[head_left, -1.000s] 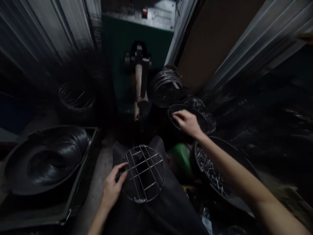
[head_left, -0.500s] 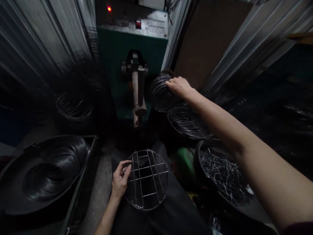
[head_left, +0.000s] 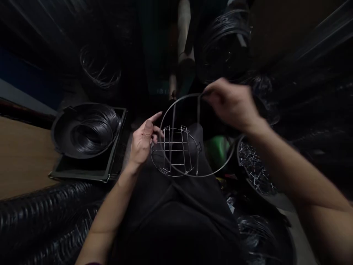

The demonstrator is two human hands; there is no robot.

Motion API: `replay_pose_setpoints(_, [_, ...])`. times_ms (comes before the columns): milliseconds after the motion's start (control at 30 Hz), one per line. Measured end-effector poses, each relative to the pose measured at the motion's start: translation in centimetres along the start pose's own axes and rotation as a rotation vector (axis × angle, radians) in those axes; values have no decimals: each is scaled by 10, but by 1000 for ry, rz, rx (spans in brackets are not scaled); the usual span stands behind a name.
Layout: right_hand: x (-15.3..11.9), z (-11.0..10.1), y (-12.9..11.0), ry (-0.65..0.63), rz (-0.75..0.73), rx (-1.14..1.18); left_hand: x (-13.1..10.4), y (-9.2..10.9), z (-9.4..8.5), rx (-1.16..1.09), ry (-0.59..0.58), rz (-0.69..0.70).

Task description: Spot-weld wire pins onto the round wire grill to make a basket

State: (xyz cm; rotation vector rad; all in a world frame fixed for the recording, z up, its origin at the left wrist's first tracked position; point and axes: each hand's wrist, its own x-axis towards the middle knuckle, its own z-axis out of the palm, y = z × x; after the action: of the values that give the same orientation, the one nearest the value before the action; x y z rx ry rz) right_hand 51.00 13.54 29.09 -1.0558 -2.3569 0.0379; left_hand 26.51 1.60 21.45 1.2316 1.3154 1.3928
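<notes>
A round wire grid [head_left: 176,151] rests on my lap, which is covered by dark cloth. My left hand [head_left: 143,141] holds the grid at its left rim, with the forefinger stretched out. My right hand [head_left: 231,105] pinches the top of a large thin wire ring [head_left: 205,174], which hangs tilted over the grid and encircles it. A stack of such wire rings [head_left: 224,44] stands behind my right hand.
A dark bowl of coiled wire [head_left: 86,130] sits in a tray at the left. A pan of short metal pins [head_left: 255,167] lies at the right, beside a green object [head_left: 217,151]. A machine arm [head_left: 183,36] stands ahead. Ribbed black hose [head_left: 41,217] lies lower left.
My right hand has come back from the ring stack with one wire ring and brought it over the grid. My left hand has lifted the grid slightly. The view has tipped downward.
</notes>
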Motion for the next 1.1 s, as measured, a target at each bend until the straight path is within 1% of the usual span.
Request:
replay_pose_setpoints(67, [-11,44,-7,-211,38,130,-8,-11,1,108,38,-58])
replay_pose_setpoints(133, [-21,82,-7,-359,92,144,-15,-28,0,271,90,-74])
replay_pose_setpoints(167, [-25,95,-6,-403,117,124,-17,-35,-1,353,104,-71])
replay_pose_setpoints(233, [-31,112,-3,-456,164,82,-17,-47,-2,516,99,-73])
replay_pose_setpoints(333, [-35,118,-2,-496,212,68,-13,-53,-1,711,50,-116])
replay_pose_setpoints(400, [-38,118,-3,-494,227,84,-13,-53,0,775,33,-117])
replay_pose_setpoints(467, [-44,121,-4,-464,230,116,-16,-54,2,797,26,-84])
replay_pose_setpoints(600, [-64,126,-1,-356,214,195,-28,-61,3,817,45,-34])
replay_pose_setpoints(667, [-79,121,0,-291,238,210,-32,-65,4,824,76,-24])
replay_pose_setpoints(733, [-98,109,-5,-229,291,206,-34,-69,5,822,108,-10])
replay_pose_setpoints(833, [-133,87,-28,-135,373,120,-34,-71,5,802,122,24])
replay_pose_setpoints(900, [-157,80,-50,-98,402,30,-34,-71,4,799,115,41])
replay_pose_setpoints(933, [-168,81,-59,-98,405,-7,-34,-71,3,804,110,45])
replay_pose_setpoints(1000, [-189,93,-70,-130,380,-36,-34,-72,3,826,102,43])
replay_pose_setpoints(1100, [-214,126,-72,-172,363,12,-36,-79,3,872,96,52])
